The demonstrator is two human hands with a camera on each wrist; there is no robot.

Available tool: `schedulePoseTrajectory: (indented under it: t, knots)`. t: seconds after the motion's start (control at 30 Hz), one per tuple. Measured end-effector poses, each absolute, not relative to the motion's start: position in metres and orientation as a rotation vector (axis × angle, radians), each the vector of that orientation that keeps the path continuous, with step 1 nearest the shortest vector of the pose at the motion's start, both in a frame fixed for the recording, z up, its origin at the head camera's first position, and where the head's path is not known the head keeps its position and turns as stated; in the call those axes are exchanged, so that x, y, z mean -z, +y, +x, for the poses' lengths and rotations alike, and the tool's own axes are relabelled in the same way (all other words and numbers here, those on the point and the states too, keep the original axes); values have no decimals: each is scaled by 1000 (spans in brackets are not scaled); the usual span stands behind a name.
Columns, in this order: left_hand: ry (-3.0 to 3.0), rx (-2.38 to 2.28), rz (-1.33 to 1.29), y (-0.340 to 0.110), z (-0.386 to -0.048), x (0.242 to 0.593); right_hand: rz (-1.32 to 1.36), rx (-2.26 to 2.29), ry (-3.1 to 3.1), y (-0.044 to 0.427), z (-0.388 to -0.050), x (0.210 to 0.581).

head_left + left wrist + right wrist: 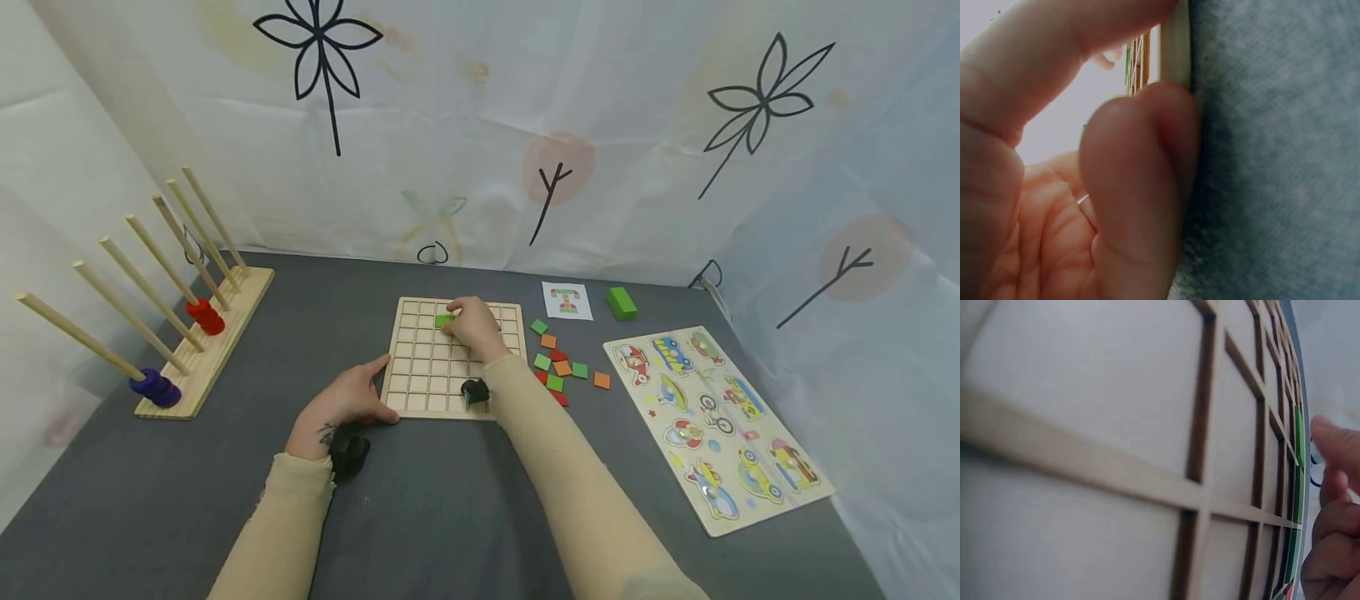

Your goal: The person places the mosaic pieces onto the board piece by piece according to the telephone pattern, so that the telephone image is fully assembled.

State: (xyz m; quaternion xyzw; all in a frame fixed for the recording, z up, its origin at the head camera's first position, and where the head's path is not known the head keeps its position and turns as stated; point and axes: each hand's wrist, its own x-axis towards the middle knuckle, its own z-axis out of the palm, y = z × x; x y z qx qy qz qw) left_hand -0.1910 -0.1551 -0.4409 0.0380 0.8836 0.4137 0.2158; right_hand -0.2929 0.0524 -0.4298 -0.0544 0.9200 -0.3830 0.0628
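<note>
A wooden grid board (410, 392) lies on the dark tabletop. My left hand (348, 406) rests at its lower-left side, thumb and index finger spread and touching the edge; close up, the left wrist view shows the thumb (1132, 181) against that edge. Over the upper part of the board, my right hand (476, 327) has its fingertips beside a green square tile (442, 321). In the right wrist view a narrow gap appears between a fingertip and the green tile (1299, 434). More green tiles (1292, 553) and a bit of red lie along that row, hidden in the head view by the right hand.
Loose green, orange and red tiles (562, 367) lie right of the board. Behind them are a pattern card (567, 312) and a green block (621, 303). A vehicle puzzle (660, 433) lies at right. At left stands a peg rack (251, 292) with red and purple rings.
</note>
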Motion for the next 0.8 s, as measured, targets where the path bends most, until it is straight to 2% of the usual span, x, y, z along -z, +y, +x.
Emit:
schedulePoseTrajectory:
  t: [0.23, 0.47, 0.8]
  knots:
    - [2441, -1182, 104, -156, -191, 445, -278, 1674, 2579, 64, -285, 429]
    - [2429, -1192, 98, -156, -191, 443, -216, 2061, 2282, 94, -269, 417]
    - [2424, -1196, 94, -155, -191, 445, -62, 2165, 2259, 167, -239, 413]
